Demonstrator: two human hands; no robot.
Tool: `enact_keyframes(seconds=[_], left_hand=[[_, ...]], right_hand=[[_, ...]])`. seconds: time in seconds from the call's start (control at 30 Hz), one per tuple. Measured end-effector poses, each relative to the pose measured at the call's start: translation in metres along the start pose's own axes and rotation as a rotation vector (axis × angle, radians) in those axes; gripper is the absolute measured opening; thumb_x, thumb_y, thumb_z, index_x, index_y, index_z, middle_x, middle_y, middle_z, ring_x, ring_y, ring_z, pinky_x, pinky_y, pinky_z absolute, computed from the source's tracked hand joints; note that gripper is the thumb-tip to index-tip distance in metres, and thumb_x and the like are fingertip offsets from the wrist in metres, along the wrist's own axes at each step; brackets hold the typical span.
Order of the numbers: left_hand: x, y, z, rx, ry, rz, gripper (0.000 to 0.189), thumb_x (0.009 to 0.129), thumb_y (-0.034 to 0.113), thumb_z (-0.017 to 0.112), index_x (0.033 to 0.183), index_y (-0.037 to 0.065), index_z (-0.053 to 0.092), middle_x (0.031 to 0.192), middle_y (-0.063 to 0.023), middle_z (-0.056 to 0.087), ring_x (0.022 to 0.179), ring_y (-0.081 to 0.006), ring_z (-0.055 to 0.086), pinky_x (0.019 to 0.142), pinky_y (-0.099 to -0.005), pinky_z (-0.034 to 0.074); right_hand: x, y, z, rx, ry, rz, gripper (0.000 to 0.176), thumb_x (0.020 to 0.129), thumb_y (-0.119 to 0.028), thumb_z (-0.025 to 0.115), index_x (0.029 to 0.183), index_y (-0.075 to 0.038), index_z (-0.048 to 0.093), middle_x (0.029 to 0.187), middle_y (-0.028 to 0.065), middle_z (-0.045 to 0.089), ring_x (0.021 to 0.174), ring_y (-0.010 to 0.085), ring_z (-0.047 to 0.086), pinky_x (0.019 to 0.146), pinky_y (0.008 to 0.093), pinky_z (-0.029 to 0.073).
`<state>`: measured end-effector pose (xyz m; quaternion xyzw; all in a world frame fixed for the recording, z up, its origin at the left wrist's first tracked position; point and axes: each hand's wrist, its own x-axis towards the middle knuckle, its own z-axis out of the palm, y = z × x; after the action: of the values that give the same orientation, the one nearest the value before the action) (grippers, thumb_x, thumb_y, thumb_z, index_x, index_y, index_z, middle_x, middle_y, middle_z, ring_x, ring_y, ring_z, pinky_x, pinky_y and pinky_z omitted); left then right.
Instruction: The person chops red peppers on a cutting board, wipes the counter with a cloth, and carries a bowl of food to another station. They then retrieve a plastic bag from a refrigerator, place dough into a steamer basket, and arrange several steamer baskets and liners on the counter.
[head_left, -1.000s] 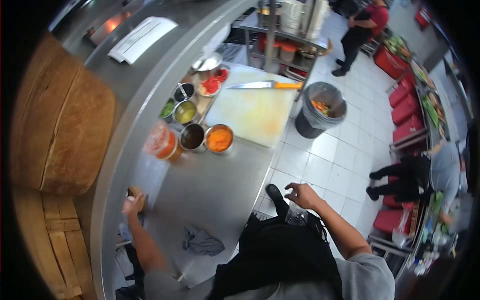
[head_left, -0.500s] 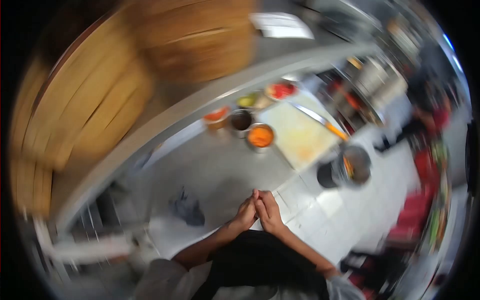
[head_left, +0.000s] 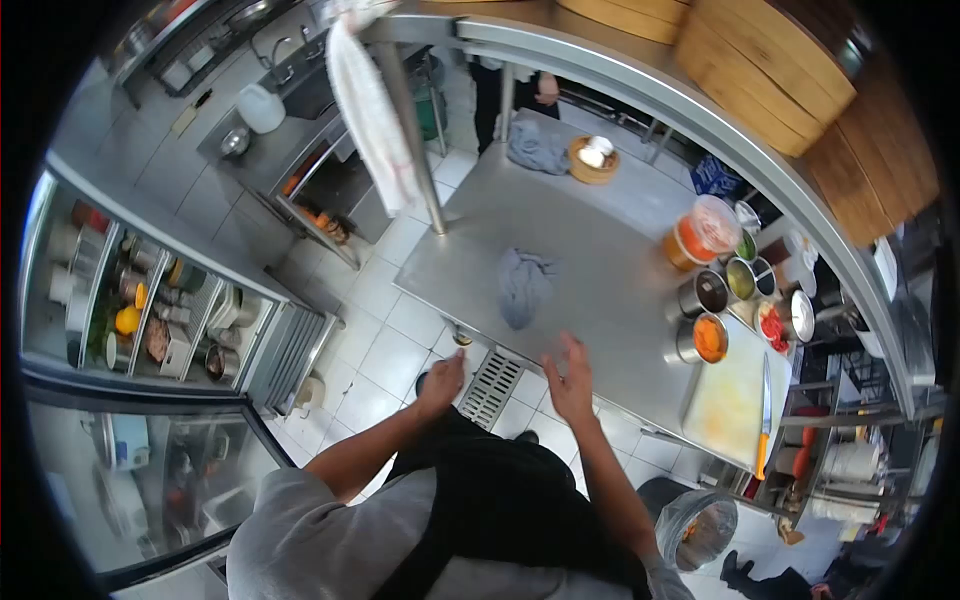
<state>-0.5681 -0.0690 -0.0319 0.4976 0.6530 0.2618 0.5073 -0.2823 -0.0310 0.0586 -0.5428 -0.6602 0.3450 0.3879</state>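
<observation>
My left hand (head_left: pixel 443 385) hangs in front of my apron beside the near edge of the steel table. Its fingers are curled, and what is in them, if anything, is hidden. My right hand (head_left: pixel 571 380) is raised by the same edge, open, its fingers apart and nothing in it. Just beyond my hands, a crumpled grey cloth (head_left: pixel 525 288) lies on the steel table (head_left: pixel 600 275); neither hand touches it. A floor drain grate (head_left: pixel 492 388) shows between my hands, below the table edge.
Right on the table are a cutting board (head_left: pixel 725 400), an orange-handled knife (head_left: pixel 767 395) and a metal pot of orange food (head_left: pixel 711 340). A lined bin (head_left: pixel 705 525) stands below. Left is an open glass-door fridge (head_left: pixel 175 470). Another person's hand (head_left: pixel 546 88) shows behind the table.
My hands were clasped together and are now apart. The view has swung left, bringing the fridge and sink into sight and shifting the cutting board to the right.
</observation>
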Motion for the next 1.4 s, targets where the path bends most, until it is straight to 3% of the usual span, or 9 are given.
enact_keyframes(seconds=[0.27, 0.33, 0.43, 0.5, 0.57, 0.63, 0.7, 0.8, 1.4], left_hand=[[-0.054, -0.233, -0.170, 0.345, 0.287, 0.223, 0.053, 0.103, 0.050, 0.040, 0.114, 0.003, 0.064, 0.085, -0.0206, 0.066, 0.081, -0.0371, 0.065, 0.076, -0.0468, 0.051], [-0.151, -0.286, -0.210, -0.320, -0.020, -0.723, 0.050, 0.104, 0.049, 0.044, 0.087, 0.008, 0.068, 0.056, -0.0047, 0.050, 0.047, -0.0183, 0.049, 0.042, -0.0378, 0.038], [-0.362, -0.383, -0.189, -0.724, 0.029, -1.176, 0.034, 0.096, 0.041, 0.060, 0.094, 0.008, 0.070, 0.076, -0.0078, 0.065, 0.062, -0.0227, 0.063, 0.051, -0.0413, 0.049], [-0.479, -0.327, -0.218, 0.272, -0.133, 0.121, 0.028, 0.091, 0.035, 0.064, 0.097, 0.008, 0.069, 0.090, -0.0093, 0.070, 0.080, -0.0255, 0.067, 0.066, -0.0436, 0.054], [-0.584, -0.322, -0.195, -0.178, 0.471, -0.755, 0.038, 0.096, 0.046, 0.054, 0.106, 0.012, 0.068, 0.089, -0.0073, 0.067, 0.079, -0.0283, 0.065, 0.069, -0.0478, 0.053], [-0.645, -0.298, -0.193, -0.696, 1.404, -0.910, 0.048, 0.101, 0.056, 0.045, 0.116, 0.015, 0.066, 0.087, -0.0054, 0.064, 0.078, -0.0310, 0.063, 0.072, -0.0519, 0.053], [-0.684, -0.292, -0.231, -0.021, 1.175, -1.278, 0.048, 0.096, 0.039, 0.056, 0.129, 0.005, 0.060, 0.123, -0.0171, 0.065, 0.115, -0.0323, 0.062, 0.104, -0.0442, 0.046], [-0.701, -0.335, -0.271, -1.158, 1.873, -0.277, 0.038, 0.098, 0.034, 0.061, 0.124, 0.006, 0.062, 0.119, -0.0127, 0.066, 0.107, -0.0272, 0.063, 0.095, -0.0412, 0.050], [-0.474, -0.404, -0.238, -0.466, 0.417, -0.162, 0.040, 0.093, 0.039, 0.067, 0.114, 0.005, 0.064, 0.093, -0.0090, 0.069, 0.087, -0.0237, 0.067, 0.079, -0.0385, 0.056]], right_hand=[[0.162, 0.011, 0.122, -0.905, -0.050, -0.271, 0.062, 0.097, -0.046, 0.056, 0.146, -0.009, 0.048, 0.159, 0.0243, 0.030, 0.146, 0.0453, 0.027, 0.119, 0.0578, 0.020], [0.188, 0.072, 0.098, -0.851, 0.030, -0.367, 0.058, 0.100, -0.044, 0.050, 0.147, -0.012, 0.049, 0.158, 0.0225, 0.033, 0.146, 0.0432, 0.028, 0.119, 0.0565, 0.020], [0.126, 0.119, 0.002, -0.718, 0.166, 0.318, 0.053, 0.104, -0.042, 0.039, 0.142, -0.009, 0.055, 0.154, 0.0172, 0.043, 0.145, 0.0384, 0.032, 0.120, 0.0522, 0.020], [0.028, 0.222, -0.074, -1.227, 0.363, 0.077, 0.043, 0.104, -0.034, 0.043, 0.137, -0.010, 0.055, 0.128, 0.0204, 0.062, 0.111, 0.0382, 0.061, 0.095, 0.0508, 0.047], [0.005, 0.153, -0.068, -0.867, 0.501, 1.106, 0.046, 0.103, -0.044, 0.043, 0.140, -0.020, 0.054, 0.144, 0.0167, 0.051, 0.128, 0.0379, 0.051, 0.100, 0.0511, 0.043], [0.006, 0.108, 0.026, -1.539, 0.603, 0.948, 0.058, 0.101, -0.048, 0.041, 0.147, -0.014, 0.047, 0.132, 0.0155, 0.059, 0.111, 0.0362, 0.060, 0.094, 0.0511, 0.047], [0.033, 0.079, 0.082, -1.371, 0.346, 0.684, 0.052, 0.102, -0.040, 0.045, 0.144, -0.010, 0.050, 0.137, 0.0193, 0.056, 0.118, 0.0408, 0.056, 0.103, 0.0530, 0.042], [0.081, 0.076, 0.157, -0.916, 0.165, -0.341, 0.039, 0.094, -0.009, 0.046, 0.129, -0.005, 0.061, 0.130, 0.0205, 0.059, 0.122, 0.0428, 0.054, 0.108, 0.0515, 0.039], [0.210, -0.057, 0.243, -0.283, -0.437, -0.381, 0.045, 0.080, 0.002, 0.050, 0.124, -0.002, 0.059, 0.124, 0.0206, 0.055, 0.117, 0.0415, 0.052, 0.106, 0.0453, 0.039]])
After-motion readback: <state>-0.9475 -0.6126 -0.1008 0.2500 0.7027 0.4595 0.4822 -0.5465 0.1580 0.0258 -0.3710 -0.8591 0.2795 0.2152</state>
